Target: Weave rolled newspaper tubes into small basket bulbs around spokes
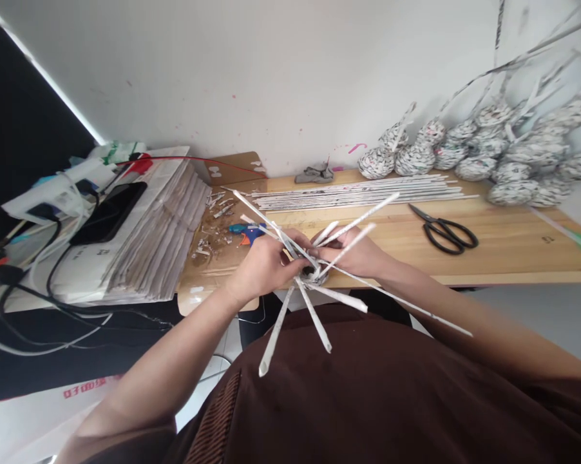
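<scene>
In the head view, I have the fingers of my left hand closed on the rim of a small woven paper piece, the thumb pressed against its near side. The fingers of my right hand are closed too, pinching at the far side where the strips cross; exactly which strip they grip is hidden. The piece is in the air over my brown clothing, just off the front edge of the worktop.

Stiff paper spokes fan out on all sides, and a thin long strand trails over my right forearm. If I turn the piece carelessly, I judge that strand could snag on my arm and pull the weave loose. Squeezing too hard could crease a spoke or flatten the round opening, since rolled paper dents easily; too light a pinch might let the coils slacken.

On the worktop, the far spokes reach towards the glue gun and could catch on it. The scissors lie to my right with their points towards the row of paper rods, so a sweeping elbow could shove them into the rods.
</scene>
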The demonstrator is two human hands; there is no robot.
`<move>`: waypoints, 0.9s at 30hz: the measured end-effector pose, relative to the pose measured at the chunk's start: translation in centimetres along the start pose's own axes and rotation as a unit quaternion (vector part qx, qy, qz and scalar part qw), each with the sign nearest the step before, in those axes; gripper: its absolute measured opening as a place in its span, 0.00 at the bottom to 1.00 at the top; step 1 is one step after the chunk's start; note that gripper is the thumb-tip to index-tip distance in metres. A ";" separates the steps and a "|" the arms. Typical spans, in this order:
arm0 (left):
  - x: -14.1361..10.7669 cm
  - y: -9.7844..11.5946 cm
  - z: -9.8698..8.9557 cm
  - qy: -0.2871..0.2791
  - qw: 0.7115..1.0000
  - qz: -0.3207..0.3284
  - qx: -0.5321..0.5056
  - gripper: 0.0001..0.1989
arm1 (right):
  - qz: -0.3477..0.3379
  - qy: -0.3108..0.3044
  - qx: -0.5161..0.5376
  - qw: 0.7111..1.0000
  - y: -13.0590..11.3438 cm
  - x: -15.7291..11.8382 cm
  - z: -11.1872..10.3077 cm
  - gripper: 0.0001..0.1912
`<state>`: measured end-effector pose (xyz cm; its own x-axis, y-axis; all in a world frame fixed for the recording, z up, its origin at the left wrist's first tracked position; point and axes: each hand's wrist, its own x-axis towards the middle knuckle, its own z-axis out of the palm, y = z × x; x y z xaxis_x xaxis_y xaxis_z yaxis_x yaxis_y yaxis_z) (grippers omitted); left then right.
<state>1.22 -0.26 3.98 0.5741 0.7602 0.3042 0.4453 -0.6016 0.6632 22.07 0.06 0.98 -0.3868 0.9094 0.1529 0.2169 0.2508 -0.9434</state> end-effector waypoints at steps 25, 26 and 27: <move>-2.3 -0.3 4.2 0.228 0.947 -0.152 -0.165 0.04 | 0.062 0.106 0.105 0.987 0.3 -2.6 1.9 0.07; -2.3 -0.2 4.1 0.225 0.947 -0.149 -0.175 0.05 | 0.063 0.103 0.110 0.987 0.3 -2.6 1.9 0.08; -2.3 -0.1 4.1 0.224 0.947 -0.145 -0.182 0.05 | 0.070 0.099 0.122 0.985 0.3 -2.6 1.9 0.09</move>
<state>2.71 -2.92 0.39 0.0796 0.9571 0.2785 0.2269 -0.2894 0.9299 21.46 -2.85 -0.30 -0.1809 0.9823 0.0479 0.0246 0.0532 -0.9983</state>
